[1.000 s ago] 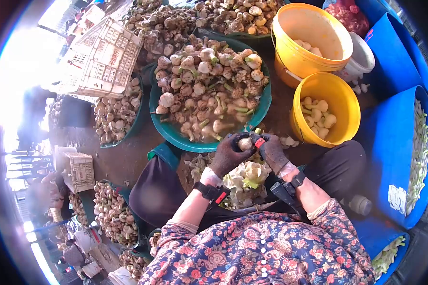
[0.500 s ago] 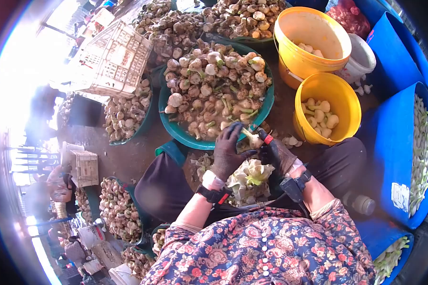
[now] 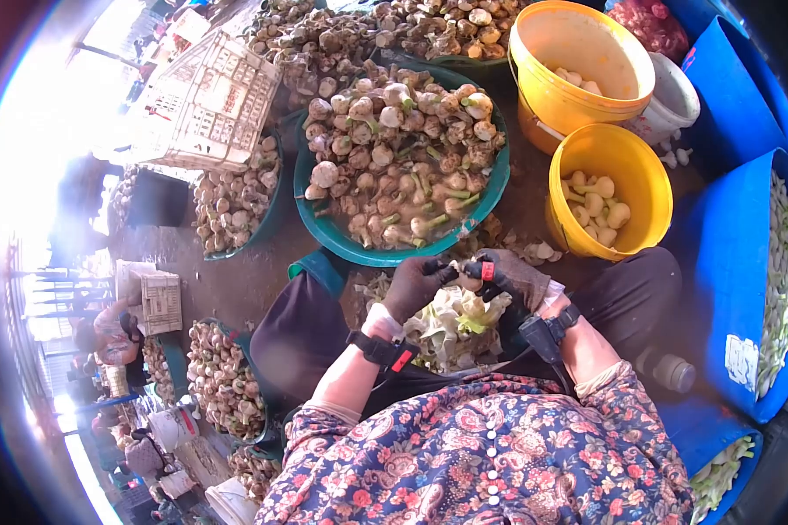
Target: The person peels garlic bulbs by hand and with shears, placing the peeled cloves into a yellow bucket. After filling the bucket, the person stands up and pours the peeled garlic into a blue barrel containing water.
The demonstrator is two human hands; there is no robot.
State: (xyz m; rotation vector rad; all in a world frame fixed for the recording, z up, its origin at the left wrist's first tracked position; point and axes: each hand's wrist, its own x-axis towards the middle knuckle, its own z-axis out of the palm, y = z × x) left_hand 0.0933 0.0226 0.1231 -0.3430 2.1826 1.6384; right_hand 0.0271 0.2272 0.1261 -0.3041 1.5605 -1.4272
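Between my hands, just over the near rim of the green basin, is a garlic bulb (image 3: 467, 279), mostly covered by the fingers. My right hand (image 3: 515, 276), in a dark glove with a red band on one finger, is closed around it. My left hand (image 3: 416, 287), also gloved, pinches at the bulb's other side. Below them, between my legs, lies a pile of pale peeled skins and leaves (image 3: 455, 325). The green basin (image 3: 359, 252) in front holds many unpeeled garlic bulbs (image 3: 394, 166) in murky water.
A yellow bucket (image 3: 652, 206) with peeled bulbs stands right of the basin. Behind it are another yellow bucket (image 3: 534, 52) and a white bucket (image 3: 685, 98). Blue bins (image 3: 709, 289) line the right side. A white crate (image 3: 206, 105) and more garlic heaps (image 3: 223, 376) are leftward.
My left hand has drawn down toward my body, away from the basin's rim, and its fingers have closed into a pinch. The bulb, with its stem visible before, is now largely hidden.
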